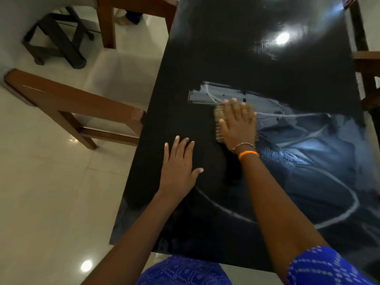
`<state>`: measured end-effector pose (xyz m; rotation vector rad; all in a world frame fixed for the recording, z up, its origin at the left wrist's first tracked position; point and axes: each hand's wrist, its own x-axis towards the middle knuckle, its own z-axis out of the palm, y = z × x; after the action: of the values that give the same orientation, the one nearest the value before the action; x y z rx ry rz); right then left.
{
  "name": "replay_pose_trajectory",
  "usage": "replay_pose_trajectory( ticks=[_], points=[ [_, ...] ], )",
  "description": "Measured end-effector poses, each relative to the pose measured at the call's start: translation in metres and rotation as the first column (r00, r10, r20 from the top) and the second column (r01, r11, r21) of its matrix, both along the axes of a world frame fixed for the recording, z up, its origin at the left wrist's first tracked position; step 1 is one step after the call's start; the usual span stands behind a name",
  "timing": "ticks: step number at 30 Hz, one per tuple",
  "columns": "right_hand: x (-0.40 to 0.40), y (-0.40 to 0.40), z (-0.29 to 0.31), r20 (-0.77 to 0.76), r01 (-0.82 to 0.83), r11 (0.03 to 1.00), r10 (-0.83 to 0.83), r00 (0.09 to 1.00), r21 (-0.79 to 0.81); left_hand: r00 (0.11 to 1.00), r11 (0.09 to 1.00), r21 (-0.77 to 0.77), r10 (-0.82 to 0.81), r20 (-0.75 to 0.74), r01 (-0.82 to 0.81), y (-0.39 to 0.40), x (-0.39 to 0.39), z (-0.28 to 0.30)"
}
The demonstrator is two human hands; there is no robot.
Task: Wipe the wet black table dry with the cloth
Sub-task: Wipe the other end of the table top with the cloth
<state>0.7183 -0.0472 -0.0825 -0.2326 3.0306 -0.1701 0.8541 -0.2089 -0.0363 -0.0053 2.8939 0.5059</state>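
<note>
The black table fills the middle and right of the head view, glossy, with wet streaks and reflections on its right half. A tan cloth lies flat on the table near its middle, blurred. My right hand presses flat on top of the cloth, fingers spread, covering most of it. My left hand rests palm down on the bare table surface to the left of the cloth, fingers apart, holding nothing.
A wooden chair stands at the table's left edge, another wooden chair farther back. A dark stool sits on the pale tiled floor at upper left. More wooden furniture lines the right edge.
</note>
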Motion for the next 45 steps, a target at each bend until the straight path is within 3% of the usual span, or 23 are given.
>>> replay_pose_trajectory(
  ticks=[5, 8, 10, 13, 17, 20, 24, 27, 32, 38, 42, 45],
  points=[
    [-0.002, 0.106, 0.001, 0.013, 0.378, 0.926, -0.378, 0.926, 0.017, 0.997, 0.998, -0.042, -0.033, 0.063, 0.036, 0.008, -0.016, -0.002],
    [-0.011, 0.102, 0.0, 0.002, 0.618, 0.786, -0.618, 0.786, -0.025, 0.996, 0.999, -0.03, -0.019, 0.083, 0.021, 0.008, -0.018, -0.004],
    [-0.025, 0.074, 0.0, 0.006, 0.67, 0.739, -0.671, 0.741, -0.064, 0.996, 1.0, -0.027, -0.012, 0.094, 0.014, 0.009, -0.019, -0.004],
    [-0.05, 0.012, 0.002, -0.004, 0.531, 0.839, -0.535, 0.845, -0.121, 0.993, 1.0, -0.012, 0.013, 0.116, -0.011, 0.011, -0.022, -0.004],
    [-0.068, -0.092, 0.001, -0.009, 0.123, 0.979, -0.127, 0.992, -0.163, 0.989, 0.999, 0.014, 0.044, 0.142, -0.046, 0.011, -0.024, -0.003],
    [-0.076, -0.138, 0.005, 0.006, -0.214, 0.969, 0.217, 0.976, -0.124, 0.983, 0.997, 0.037, 0.059, 0.175, -0.066, 0.013, -0.025, -0.002],
    [-0.083, -0.124, 0.003, -0.002, -0.333, 0.932, 0.336, 0.942, -0.142, 0.98, 0.995, 0.001, 0.101, 0.169, -0.103, 0.024, -0.026, 0.002],
    [-0.088, -0.081, 0.002, -0.019, -0.227, 0.958, 0.227, 0.974, -0.173, 0.985, 0.994, 0.03, 0.1, 0.141, -0.106, 0.042, -0.029, 0.006],
    [-0.099, 0.044, -0.003, -0.034, 0.042, 0.995, -0.046, 0.998, -0.093, 0.993, 1.0, -0.011, 0.002, 0.116, -0.001, 0.079, -0.035, 0.007],
    [-0.086, 0.181, 0.002, -0.048, 0.443, 0.892, -0.448, 0.893, -0.089, 0.985, 0.992, -0.111, -0.033, 0.168, 0.052, 0.095, -0.039, 0.006],
    [-0.091, 0.172, 0.002, -0.009, 0.628, 0.775, -0.63, 0.776, -0.077, 0.982, 0.992, -0.119, -0.015, 0.187, 0.038, 0.095, -0.041, 0.003],
    [-0.104, 0.115, 0.0, 0.018, 0.538, 0.84, -0.539, 0.842, -0.064, 0.978, 0.995, -0.101, -0.003, 0.207, 0.024, 0.096, -0.041, 0.002]
  ],
)
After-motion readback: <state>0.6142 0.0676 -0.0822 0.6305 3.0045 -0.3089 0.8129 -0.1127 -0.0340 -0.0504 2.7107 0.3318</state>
